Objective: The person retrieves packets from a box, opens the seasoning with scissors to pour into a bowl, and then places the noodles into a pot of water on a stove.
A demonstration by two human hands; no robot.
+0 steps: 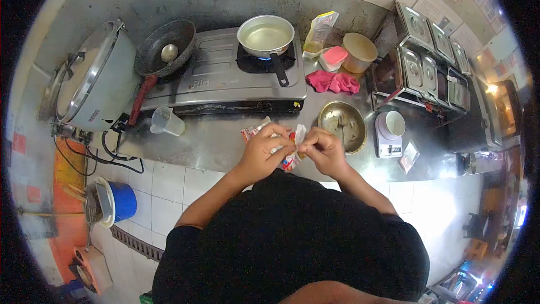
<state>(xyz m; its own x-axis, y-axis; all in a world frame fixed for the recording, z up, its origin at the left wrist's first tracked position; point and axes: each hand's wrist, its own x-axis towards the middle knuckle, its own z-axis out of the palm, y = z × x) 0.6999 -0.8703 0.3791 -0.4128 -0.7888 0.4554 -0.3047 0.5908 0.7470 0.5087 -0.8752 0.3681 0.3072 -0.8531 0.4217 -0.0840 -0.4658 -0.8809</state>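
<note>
Close in front of my body, a red and white packet is held over the counter's near edge. My left hand and my right hand meet at its upper part, both with thumb and fingers pinched together. A pale flap of wrapping stands up between them. Behind my left hand, another printed wrapper in red and white lies on the counter. To the right of my right hand is a round metal bowl with a fork in it.
On the gas stove, a saucepan of liquid sits over a blue flame. A dark wok with a ladle occupies the left burner. A measuring jug, pink cloth, kitchen scale and steel containers stand around.
</note>
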